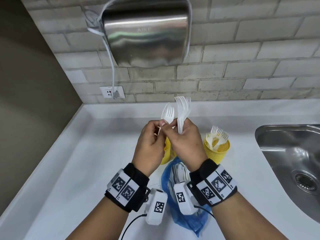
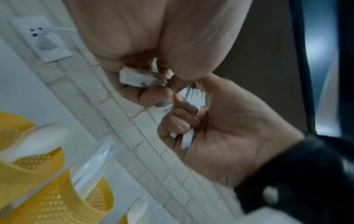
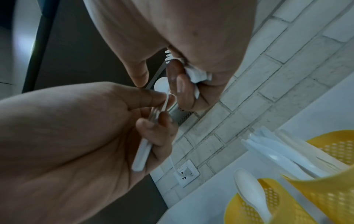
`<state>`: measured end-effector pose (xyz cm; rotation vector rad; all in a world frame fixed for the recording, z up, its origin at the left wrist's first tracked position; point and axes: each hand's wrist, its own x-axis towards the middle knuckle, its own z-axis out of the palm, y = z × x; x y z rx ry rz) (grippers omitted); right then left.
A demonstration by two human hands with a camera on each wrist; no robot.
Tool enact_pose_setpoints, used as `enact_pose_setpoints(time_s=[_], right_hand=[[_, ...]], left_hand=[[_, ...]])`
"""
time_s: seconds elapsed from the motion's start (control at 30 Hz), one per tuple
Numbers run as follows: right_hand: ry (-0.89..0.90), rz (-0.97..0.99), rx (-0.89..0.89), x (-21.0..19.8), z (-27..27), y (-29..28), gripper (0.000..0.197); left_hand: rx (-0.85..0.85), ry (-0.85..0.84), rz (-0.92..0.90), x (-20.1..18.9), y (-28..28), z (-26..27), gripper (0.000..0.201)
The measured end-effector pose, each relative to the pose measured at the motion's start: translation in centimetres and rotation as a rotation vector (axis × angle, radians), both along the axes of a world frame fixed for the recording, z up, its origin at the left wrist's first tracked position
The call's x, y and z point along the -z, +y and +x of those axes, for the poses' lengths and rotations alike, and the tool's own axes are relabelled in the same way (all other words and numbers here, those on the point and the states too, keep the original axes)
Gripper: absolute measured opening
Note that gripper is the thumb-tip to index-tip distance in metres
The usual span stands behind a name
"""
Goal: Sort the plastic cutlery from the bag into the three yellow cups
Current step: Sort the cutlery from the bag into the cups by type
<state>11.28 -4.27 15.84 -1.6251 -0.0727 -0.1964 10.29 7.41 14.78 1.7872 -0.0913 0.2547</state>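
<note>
My right hand point(image 1: 186, 141) grips a fork bundle point(image 1: 183, 111); my left hand point(image 1: 150, 144) pinches a fork and spoon point(image 1: 167, 114). I should square the forks before dropping them in the fork cup point(image 1: 217, 151).

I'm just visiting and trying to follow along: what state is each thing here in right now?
left hand: raised, gripping a fork and a spoon.
right hand: raised, gripping a stack of forks.
fork cup: upright, holding forks.
blue bag: lying open on the counter, cutlery still inside.
hand dryer: plugged into the wall socket.
sink: dry, nothing in it.
</note>
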Motion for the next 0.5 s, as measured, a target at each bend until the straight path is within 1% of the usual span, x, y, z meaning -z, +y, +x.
enact_pose_setpoints(time_s=[0.03,0.1,0.2,0.3,0.33,0.4,0.43,0.5], right_hand=[[0.000,-0.013,0.010,0.1,0.0,0.2,0.035],[0.020,-0.028,0.035,0.4,0.2,0.6,0.036],[0.069,-0.023,0.036,0.9,0.2,1.1,0.039],[0.072,-0.020,0.025,1.1,0.0,1.5,0.028],[0.070,-0.024,0.032,1.0,-0.1,1.5,0.028],[0.081,-0.049,0.065,0.7,-0.2,1.4,0.038],[0.094,-0.044,0.071,0.5,-0.1,1.3,0.040],[0.104,-0.024,0.059,0.3,0.2,1.2,0.036]], left_hand=[[-0.024,-0.041,0.042,0.4,0.0,0.1,0.009],[-0.072,-0.090,0.095,0.7,-0.1,0.0,0.014],[-0.085,-0.125,0.062,0.6,-0.4,-0.2,0.018],[-0.119,-0.183,0.110,0.5,-0.4,-0.2,0.015],[-0.132,-0.189,0.129,0.5,-0.4,-0.1,0.014],[-0.125,-0.177,0.146,0.6,-0.4,-0.1,0.014],[-0.111,-0.169,0.148,0.5,-0.4,-0.2,0.014],[-0.084,-0.155,0.130,0.4,-0.4,-0.1,0.014]])
